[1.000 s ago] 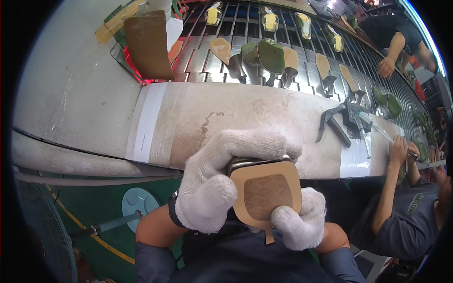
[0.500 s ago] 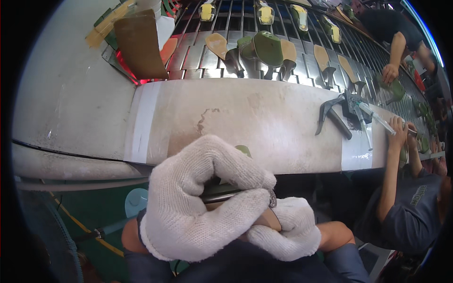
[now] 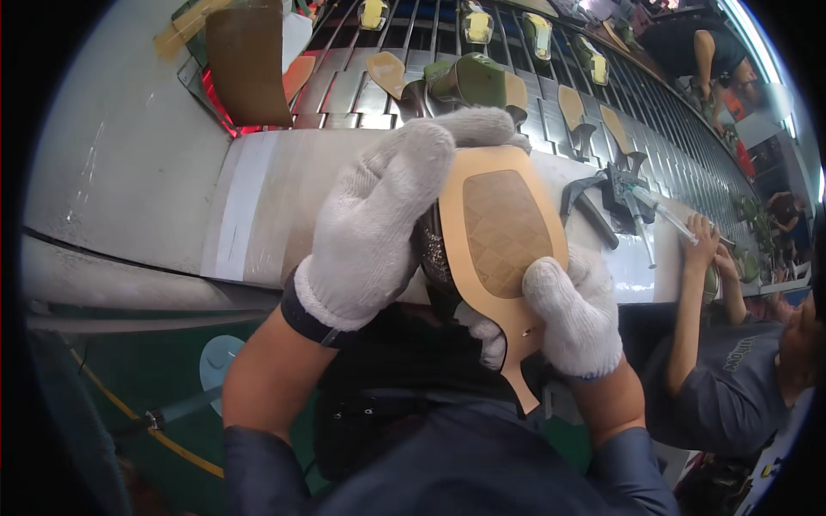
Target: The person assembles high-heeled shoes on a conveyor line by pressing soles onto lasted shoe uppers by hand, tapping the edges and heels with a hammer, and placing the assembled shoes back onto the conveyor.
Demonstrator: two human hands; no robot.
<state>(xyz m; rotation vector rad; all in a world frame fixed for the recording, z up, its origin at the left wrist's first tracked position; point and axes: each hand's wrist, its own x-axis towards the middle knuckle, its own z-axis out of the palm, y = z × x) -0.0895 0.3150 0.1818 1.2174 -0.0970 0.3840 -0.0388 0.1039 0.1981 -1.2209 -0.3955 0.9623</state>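
**Gloved hands grip an upturned shoe at the workbench**

A high-heeled shoe [image 3: 503, 249], turned sole-up, is held in front of the person's chest, just near of the bench edge. Its tan sole carries a darker, diamond-patterned forepart and narrows to a thin waist that points down toward the lap. A dark, glittery upper shows along the left edge of the sole.

The left hand [image 3: 379, 228], in a white knitted glove, is closed around the toe end and left side of the shoe, its fingers curled over the far tip. The right hand [image 3: 572, 314], gloved the same way, is closed on the right side and waist of the sole, thumb pressed against the tan edge. Both forearms rise from the lower edge, out of dark blue sleeves.

Beyond the hands lies a pale, scuffed workbench [image 3: 155, 163] with a strip of white tape across it. To the right on the bench rest dark pincers [image 3: 594, 193] beside other small tools. Farther off runs a slatted metal conveyor [image 3: 361, 95] bearing tan soles and an olive-green shoe [image 3: 469, 82] on a stand, with yellow items further along. A brown cardboard piece [image 3: 249, 60] leans at the far left of the belt.

At right, a second person in a grey shirt [image 3: 731, 387] sits beside the bench, one bare arm raised to its edge. Another worker sits at the far right end of the line.
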